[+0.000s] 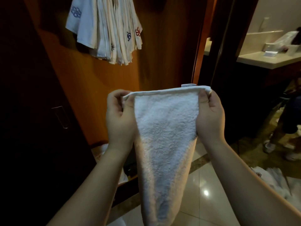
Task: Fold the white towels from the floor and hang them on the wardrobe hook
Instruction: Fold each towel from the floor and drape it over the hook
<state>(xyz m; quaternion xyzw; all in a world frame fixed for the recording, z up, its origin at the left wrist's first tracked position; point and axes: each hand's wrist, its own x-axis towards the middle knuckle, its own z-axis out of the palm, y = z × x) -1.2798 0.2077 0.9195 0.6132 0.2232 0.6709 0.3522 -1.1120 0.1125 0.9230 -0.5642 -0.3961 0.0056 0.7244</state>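
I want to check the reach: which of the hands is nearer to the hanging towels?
Left. The left hand is below the hanging towels, slightly right of them; the right hand is farther right.

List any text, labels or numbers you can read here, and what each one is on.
No readable words or numbers.
hanging towels: blue and red embroidered emblems, not legible as letters.
white towel, pinched by left hand and right hand: small tag on its top edge, too small to read.
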